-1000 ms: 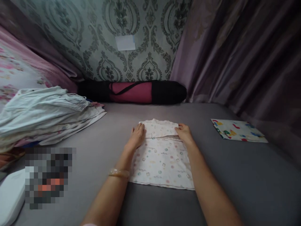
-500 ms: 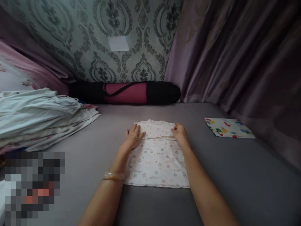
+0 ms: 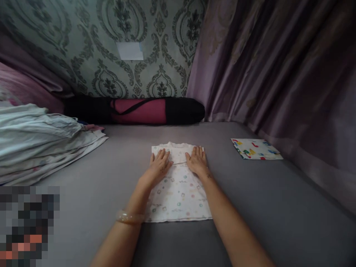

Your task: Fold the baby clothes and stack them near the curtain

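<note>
A small white shirt [image 3: 179, 193] with a pastel print lies flat on the grey bed sheet [image 3: 125, 159], its neckline toward the wall. Its sleeves appear folded inward across the upper part. My left hand [image 3: 161, 161] rests flat on the upper left of the shirt, fingers spread. On the upper right, my right hand [image 3: 197, 159] also lies flat with its fingers stretched out. Both palms press on the cloth and hide parts of the folded sleeves. A pale bangle [image 3: 129, 217] circles my left wrist.
At the left is a heap of light clothes [image 3: 41, 137]. A folded cloth with a colourful print [image 3: 257, 149] lies to the right. Along the patterned wall stretches a long black and dark pink bag [image 3: 139, 110]. Purple curtains [image 3: 236, 66] hang at the right.
My right hand has gone from pinching the shirt's right edge to lying flat on it, further inward. The left hand stays on the shirt. The view has shifted slightly right.
</note>
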Demonstrator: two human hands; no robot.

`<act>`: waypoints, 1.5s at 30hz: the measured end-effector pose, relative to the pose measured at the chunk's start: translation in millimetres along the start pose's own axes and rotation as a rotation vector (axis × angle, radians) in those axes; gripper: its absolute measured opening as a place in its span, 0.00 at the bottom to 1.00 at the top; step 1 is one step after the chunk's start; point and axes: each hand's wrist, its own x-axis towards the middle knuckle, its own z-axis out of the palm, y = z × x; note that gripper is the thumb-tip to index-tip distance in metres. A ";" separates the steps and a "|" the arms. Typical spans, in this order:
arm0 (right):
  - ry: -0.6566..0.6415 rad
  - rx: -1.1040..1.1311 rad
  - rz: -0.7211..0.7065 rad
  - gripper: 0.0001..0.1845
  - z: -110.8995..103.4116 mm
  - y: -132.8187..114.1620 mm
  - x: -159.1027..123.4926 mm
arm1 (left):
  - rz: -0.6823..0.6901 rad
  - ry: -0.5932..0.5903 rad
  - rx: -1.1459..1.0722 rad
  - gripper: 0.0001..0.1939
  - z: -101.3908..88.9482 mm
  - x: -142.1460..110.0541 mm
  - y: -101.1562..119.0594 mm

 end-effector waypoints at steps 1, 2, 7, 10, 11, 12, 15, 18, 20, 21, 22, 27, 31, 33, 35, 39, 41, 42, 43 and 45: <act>-0.011 0.000 0.006 0.38 0.5 0.7 0.4 | -0.004 -0.011 -0.003 0.31 0.2 -0.9 -1.9; -0.018 0.000 0.009 0.38 0.6 1.1 0.7 | -0.002 -0.019 -0.007 0.32 0.2 -1.8 -3.6; -0.069 0.004 0.015 0.39 -5.0 2.0 1.0 | 0.009 -0.019 -0.012 0.32 -1.0 -3.9 -6.2; -0.106 0.004 0.030 0.38 -13.5 -0.6 1.9 | -0.003 -0.023 -0.021 0.31 -3.8 -3.8 -3.9; -0.107 -0.002 0.025 0.38 -16.6 -3.1 2.2 | -0.005 -0.027 -0.028 0.31 -5.4 -3.9 -2.7; -0.101 -0.008 0.005 0.37 -19.3 -6.7 2.2 | -0.007 -0.033 -0.035 0.31 -7.2 -4.1 -1.5; -0.058 0.001 -0.135 0.37 -21.3 -21.2 0.3 | -0.019 -0.050 -0.056 0.31 -12.4 -5.2 1.5; -0.064 0.030 -0.222 0.37 -12.3 -32.9 -3.6 | -0.025 -0.048 -0.058 0.30 -14.9 -6.7 0.6; -0.072 0.025 -0.224 0.37 -4.1 -35.3 -5.5 | -0.019 -0.051 -0.053 0.29 -15.3 -7.7 -2.6; -0.072 0.020 -0.222 0.37 -0.7 -34.9 -5.8 | -0.022 -0.058 -0.049 0.29 -15.7 -8.1 -4.7; -0.069 0.016 -0.222 0.36 1.8 -34.0 -5.8 | -0.028 -0.067 -0.046 0.30 -16.4 -8.5 -7.0; -0.124 -0.005 -0.202 0.37 -1.4 -31.8 -3.1 | -0.081 -0.110 -0.069 0.31 -29.3 -11.5 -17.5; -0.094 -0.013 -0.224 0.35 -13.3 -47.8 -4.1 | -0.117 -0.109 -0.124 0.31 -46.7 -17.2 -25.0; -0.056 0.010 -0.319 0.34 -15.3 -60.7 -5.8 | -0.142 -0.086 -0.136 0.31 -53.7 -20.4 -29.6; -0.050 0.046 -0.427 0.34 -12.1 -72.7 -7.5 | -0.153 -0.054 -0.133 0.30 -57.9 -23.1 -35.1; -0.088 0.070 -0.484 0.35 4.1 -83.9 -8.7 | -0.147 -0.019 -0.131 0.30 -58.5 -25.4 -47.5; -0.106 0.067 -0.474 0.35 10.0 -83.5 -7.9 | -0.157 -0.012 -0.136 0.30 -56.2 -25.2 -53.7; -0.115 0.065 -0.473 0.35 11.1 -82.7 -7.3 | -0.160 -0.006 -0.140 0.30 -54.9 -24.9 -56.7; -0.127 0.062 -0.474 0.35 10.8 -81.9 -6.5 | -0.164 -0.001 -0.144 0.30 -53.6 -24.6 -59.5; -0.167 0.055 -0.475 0.35 6.9 -81.7 -4.9 | -0.169 0.014 -0.149 0.30 -51.1 -24.0 -64.5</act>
